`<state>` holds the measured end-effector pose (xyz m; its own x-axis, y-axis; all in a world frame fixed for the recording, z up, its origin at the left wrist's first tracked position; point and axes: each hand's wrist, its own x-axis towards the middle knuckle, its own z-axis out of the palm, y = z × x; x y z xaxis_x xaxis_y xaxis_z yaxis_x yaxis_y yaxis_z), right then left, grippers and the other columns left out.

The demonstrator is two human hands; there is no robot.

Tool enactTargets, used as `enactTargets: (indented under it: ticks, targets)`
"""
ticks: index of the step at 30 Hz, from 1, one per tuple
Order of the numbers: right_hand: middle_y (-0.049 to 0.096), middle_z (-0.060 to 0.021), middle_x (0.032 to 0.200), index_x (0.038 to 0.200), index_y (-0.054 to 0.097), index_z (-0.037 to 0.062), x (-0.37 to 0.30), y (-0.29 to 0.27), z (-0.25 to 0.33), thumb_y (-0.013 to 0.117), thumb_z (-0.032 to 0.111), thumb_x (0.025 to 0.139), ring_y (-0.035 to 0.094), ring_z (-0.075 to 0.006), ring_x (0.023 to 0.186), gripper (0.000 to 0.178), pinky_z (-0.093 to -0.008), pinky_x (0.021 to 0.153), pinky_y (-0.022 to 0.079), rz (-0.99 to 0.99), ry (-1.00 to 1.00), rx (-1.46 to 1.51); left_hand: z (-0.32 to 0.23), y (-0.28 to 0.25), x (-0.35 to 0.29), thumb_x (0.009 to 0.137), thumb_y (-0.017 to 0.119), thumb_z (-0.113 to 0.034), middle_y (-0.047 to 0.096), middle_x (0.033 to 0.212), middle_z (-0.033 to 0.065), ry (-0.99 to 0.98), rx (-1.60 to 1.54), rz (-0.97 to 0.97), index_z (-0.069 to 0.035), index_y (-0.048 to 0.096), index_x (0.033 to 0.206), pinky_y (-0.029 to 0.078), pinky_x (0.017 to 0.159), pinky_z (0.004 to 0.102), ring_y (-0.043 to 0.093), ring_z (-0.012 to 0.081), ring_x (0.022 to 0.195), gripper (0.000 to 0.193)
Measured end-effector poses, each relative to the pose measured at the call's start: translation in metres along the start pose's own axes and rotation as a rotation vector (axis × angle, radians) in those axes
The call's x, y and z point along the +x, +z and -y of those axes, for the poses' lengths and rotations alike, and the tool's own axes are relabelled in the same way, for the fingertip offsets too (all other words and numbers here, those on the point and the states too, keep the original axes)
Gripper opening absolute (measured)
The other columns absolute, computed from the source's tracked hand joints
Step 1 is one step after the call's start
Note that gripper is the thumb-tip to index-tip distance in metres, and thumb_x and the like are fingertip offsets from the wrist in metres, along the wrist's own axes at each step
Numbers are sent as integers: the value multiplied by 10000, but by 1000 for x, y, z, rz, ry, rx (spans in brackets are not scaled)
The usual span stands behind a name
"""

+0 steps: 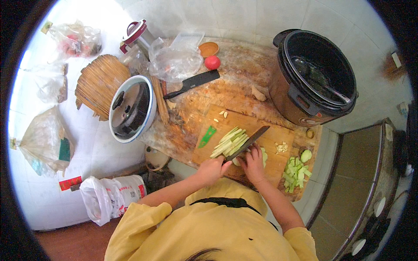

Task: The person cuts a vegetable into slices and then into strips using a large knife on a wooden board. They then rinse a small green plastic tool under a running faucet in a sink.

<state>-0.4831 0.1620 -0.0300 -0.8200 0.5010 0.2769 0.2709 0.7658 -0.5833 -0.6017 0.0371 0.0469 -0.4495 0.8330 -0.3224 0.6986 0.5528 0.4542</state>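
Pale green vegetable strips (pixel 230 142) on the rectangular tan wooden cutting board (pixel 246 118), just left of the dark-bladed knife (pixel 252 140). Left hand (pixel 212 170) closed around the knife's handle. Right hand (pixel 252 164) with bent fingers beside the blade, over pale green slices (pixel 264 155); grip on them not clear. On the stained wooden bench (pixel 244 69): pale green chunks (pixel 295 173) near the board's right edge, black cleaver (pixel 201 80) beyond, brown-and-black cooker (pixel 282 98) at far right. White plastic bag (pixel 114 201) with red printing, lower left.
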Motion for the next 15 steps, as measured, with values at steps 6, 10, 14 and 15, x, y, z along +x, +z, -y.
enactTargets:
  ticks: [6, 10, 14, 15]
  targets:
    - [443, -167, 1096, 905, 520, 4, 1, 0, -2, 677, 122, 668, 370, -392, 1082, 308, -460, 887, 344, -72, -8, 49, 1, -9, 0, 874, 421, -375, 556, 645, 234, -2, -64, -43, 23, 512, 735, 434, 573, 474, 545, 413, 626, 432]
    - [474, -156, 1028, 870, 524, -8, -1, 1, 0, 687, 118, 654, 403, -370, 1006, 299, -449, 839, 369, -128, 15, 47, -20, -42, -15, 873, 426, -340, 574, 703, 235, -26, -53, 60, 15, 555, 822, 442, 618, 475, 561, 406, 690, 381]
    - [491, -149, 966, 853, 538, -3, -1, 0, -2, 693, 107, 641, 425, -354, 937, 285, -440, 794, 384, -128, -23, 47, -28, -51, -27, 871, 439, -325, 571, 691, 233, -17, -59, 41, 24, 545, 794, 440, 612, 470, 556, 409, 683, 372]
    - [493, -148, 955, 850, 542, -1, -1, 1, -3, 694, 104, 638, 429, -351, 922, 281, -438, 784, 386, -136, -27, 42, -28, -52, -28, 871, 440, -324, 570, 689, 233, -24, -49, 49, 26, 544, 789, 440, 611, 471, 556, 409, 683, 374]
